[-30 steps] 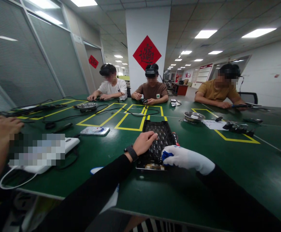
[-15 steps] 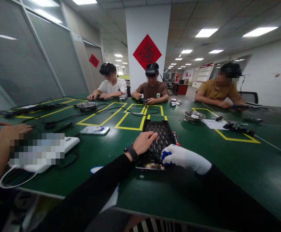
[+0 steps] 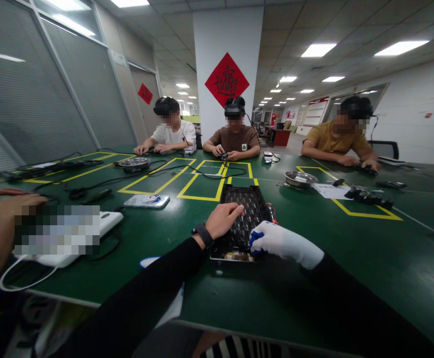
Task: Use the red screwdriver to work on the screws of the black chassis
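A black tray-like housing (image 3: 243, 223) with a studded, patterned inner surface lies on the green table in front of me. My left hand (image 3: 222, 220), bare with a dark watch at the wrist, is closed over its left wall, thumb on the inner side. At its near right corner is my right hand (image 3: 271, 238), in a white glove with blue fingertips. Those fingers are curled together and hide whatever is between them. A brownish cylindrical part (image 3: 239, 256) shows along the housing's near end. Just right of the housing lies a red and clear object (image 3: 272, 213), partly hidden.
A white device (image 3: 107, 226) with a cable stands left, beside another person's hand (image 3: 15, 209). A flat packet (image 3: 147, 201) lies farther in. Metal bowls (image 3: 301, 179) and black parts (image 3: 369, 196) sit farther off. Three people sit across the yellow-taped table (image 3: 209, 278).
My hands and the housing hold nearly the same place. Across the table, the person at right has lowered the dark object in their hands.
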Tool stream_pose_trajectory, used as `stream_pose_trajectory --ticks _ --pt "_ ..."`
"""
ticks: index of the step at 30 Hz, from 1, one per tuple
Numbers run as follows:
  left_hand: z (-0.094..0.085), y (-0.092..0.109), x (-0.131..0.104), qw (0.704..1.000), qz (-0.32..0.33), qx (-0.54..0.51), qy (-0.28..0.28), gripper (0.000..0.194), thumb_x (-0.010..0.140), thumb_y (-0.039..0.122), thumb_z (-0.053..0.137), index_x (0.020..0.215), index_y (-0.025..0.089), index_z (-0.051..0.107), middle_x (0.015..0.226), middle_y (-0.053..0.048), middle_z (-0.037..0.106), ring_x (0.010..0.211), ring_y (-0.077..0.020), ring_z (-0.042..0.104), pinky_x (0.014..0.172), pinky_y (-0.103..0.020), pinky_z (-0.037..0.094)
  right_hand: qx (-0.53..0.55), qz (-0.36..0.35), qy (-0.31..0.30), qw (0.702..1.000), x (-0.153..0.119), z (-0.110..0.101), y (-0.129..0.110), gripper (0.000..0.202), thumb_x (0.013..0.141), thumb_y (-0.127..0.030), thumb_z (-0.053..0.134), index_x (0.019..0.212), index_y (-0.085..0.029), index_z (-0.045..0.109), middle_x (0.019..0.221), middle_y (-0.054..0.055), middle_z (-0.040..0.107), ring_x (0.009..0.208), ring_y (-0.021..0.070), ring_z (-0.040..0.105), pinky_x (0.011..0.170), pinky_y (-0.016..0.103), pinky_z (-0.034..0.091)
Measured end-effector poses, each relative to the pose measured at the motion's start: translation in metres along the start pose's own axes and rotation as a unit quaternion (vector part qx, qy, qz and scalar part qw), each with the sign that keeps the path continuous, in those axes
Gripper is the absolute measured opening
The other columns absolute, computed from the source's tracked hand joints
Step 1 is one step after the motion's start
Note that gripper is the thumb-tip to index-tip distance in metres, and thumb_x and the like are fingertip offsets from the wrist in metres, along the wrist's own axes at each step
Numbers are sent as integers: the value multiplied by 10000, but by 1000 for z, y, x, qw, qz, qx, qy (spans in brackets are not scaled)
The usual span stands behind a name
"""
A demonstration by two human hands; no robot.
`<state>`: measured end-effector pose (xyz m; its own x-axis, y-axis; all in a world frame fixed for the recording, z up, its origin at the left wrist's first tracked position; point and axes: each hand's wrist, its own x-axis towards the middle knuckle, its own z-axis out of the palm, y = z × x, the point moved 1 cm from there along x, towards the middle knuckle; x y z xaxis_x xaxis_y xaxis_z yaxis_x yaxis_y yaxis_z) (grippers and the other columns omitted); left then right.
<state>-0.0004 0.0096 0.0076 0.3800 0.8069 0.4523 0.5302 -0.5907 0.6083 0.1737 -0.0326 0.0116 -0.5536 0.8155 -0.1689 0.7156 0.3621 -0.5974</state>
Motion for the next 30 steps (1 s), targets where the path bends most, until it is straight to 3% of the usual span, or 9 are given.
stream_pose_trajectory --ticks 9,21,30 --pt "0 1 -1 1000 3 5 2 454 880 423 322 759 140 657 610 -4 563 588 -108 487 563 -203 315 18 23 26 999 -2 -1 0 23 609 -156 588 594 -171 595 573 -10 553 557 106 467 505 214 339" --pt "1 0 0 1000 5 19 6 442 877 427 329 751 145 646 573 14 511 560 -99 453 550 -199 307 27 50 14 998 -4 -5 -12 59 638 -200 555 613 -147 561 596 -20 547 569 97 487 509 197 351" --pt "0 -1 -1 1000 13 9 7 415 874 410 341 749 148 638 590 11 520 557 -95 448 543 -199 297 2 55 11 998 -6 -7 -10 20 620 -149 581 618 -163 567 600 -13 549 597 105 491 522 196 349"
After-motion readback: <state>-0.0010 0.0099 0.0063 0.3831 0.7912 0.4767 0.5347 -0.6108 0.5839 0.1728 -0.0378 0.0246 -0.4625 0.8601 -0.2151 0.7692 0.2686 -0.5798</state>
